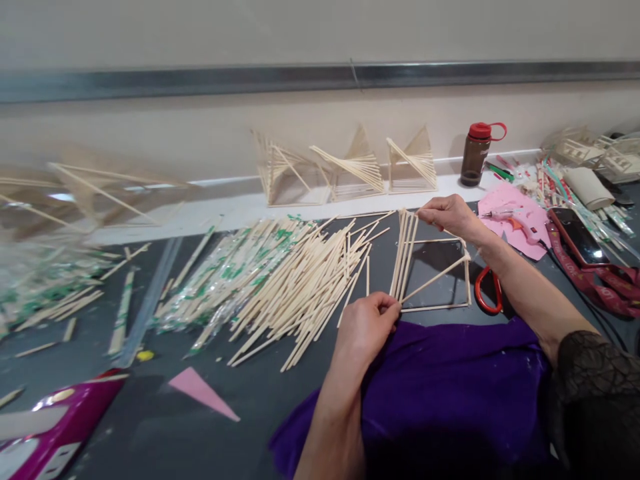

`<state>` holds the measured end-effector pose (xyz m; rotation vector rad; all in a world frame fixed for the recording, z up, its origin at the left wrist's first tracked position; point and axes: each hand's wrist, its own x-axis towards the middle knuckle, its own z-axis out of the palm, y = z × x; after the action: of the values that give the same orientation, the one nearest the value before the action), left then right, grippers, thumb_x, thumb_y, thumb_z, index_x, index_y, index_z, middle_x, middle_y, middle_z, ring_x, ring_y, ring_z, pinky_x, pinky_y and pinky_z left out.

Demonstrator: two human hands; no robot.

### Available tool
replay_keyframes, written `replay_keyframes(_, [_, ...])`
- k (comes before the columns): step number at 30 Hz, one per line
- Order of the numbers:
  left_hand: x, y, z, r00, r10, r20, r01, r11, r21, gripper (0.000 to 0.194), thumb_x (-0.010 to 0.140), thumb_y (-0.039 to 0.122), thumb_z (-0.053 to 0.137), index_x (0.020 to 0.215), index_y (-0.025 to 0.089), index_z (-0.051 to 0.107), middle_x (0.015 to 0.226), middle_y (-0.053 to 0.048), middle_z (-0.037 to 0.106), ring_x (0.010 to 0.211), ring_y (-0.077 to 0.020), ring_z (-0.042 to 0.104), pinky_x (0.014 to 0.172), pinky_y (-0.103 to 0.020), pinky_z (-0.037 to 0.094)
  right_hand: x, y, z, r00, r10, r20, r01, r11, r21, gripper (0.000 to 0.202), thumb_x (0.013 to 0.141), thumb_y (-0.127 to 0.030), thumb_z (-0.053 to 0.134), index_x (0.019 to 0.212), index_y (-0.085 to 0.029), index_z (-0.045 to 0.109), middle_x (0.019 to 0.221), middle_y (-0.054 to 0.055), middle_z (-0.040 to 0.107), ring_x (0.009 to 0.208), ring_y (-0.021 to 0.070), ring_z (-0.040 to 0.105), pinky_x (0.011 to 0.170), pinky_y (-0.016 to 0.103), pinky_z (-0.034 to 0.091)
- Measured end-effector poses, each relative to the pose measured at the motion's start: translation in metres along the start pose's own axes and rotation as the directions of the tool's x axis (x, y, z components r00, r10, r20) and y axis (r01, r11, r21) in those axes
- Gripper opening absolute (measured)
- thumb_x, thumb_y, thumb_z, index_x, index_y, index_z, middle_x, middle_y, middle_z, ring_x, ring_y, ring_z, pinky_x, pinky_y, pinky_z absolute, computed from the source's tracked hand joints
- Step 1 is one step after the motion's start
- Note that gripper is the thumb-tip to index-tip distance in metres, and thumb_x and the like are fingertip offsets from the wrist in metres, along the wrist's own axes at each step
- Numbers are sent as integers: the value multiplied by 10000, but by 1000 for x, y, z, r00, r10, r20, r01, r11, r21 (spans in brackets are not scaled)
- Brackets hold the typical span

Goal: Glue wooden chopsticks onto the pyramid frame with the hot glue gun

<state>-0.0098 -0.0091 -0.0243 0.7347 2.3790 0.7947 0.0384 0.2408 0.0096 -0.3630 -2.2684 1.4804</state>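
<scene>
One frame (436,278) on desk (150,440); our left hand (364,327) pinches its near-left corner, our right hand (449,215) the tip of one stick (410,255).

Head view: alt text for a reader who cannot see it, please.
The person's left hand holds the near corner of a wooden stick frame, the right hand its far side. Loose sticks lie left of it on a dark table, a glue gun to the right.
</scene>
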Motion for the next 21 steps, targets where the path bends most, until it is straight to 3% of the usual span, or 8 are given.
replay_keyframes(5, [0, 0, 0, 1000, -2, 1, 2, 1000, 5, 167, 806, 313, 577, 735, 209, 686, 598, -20, 685, 615, -194, 693, 628, -281, 466, -1, -4, -16, 999, 43, 32, -42, 999, -29, 315, 895, -393, 591, 755, -135, 703, 654, 3, 608, 494, 58, 446, 500, 219, 356])
replay_keyframes(12, [1, -1, 1, 1000, 20, -4, -20, 1000, 11, 159, 813, 294, 574, 744, 207, 688, 626, -28, 700, 620, -186, 692, 615, -272, 463, -8, -7, -42, 998, 58, -5, -57, 966, -250, 157, 816, -225, 611, 730, -144, 715, 642, -8, 617, 464, 62, 467, 514, 236, 365])
replay_keyframes(16, [3, -2, 2, 1000, 13, -4, -13, 1000, 11, 144, 802, 285, 594, 722, 209, 686, 608, -23, 693, 618, -180, 691, 608, -262, 463, -16, -15, -52, 996, 88, -34, -93, 971, -219, 121, 787, -199, 630, 713, -143, 707, 634, -11, 607, 461, 60, 467, 485, 224, 348])
replay_keyframes(21, [7, -1, 5, 999, 36, -13, -36, 999, -6, 136, 792, 282, 598, 727, 210, 693, 612, -24, 702, 609, -174, 686, 603, -255, 468, -27, -34, -60, 982, 108, -153, -128, 983, -132, 143, 812, -229, 620, 766, -123, 706, 649, 18, 615, 470, 64, 462, 435, 212, 300])
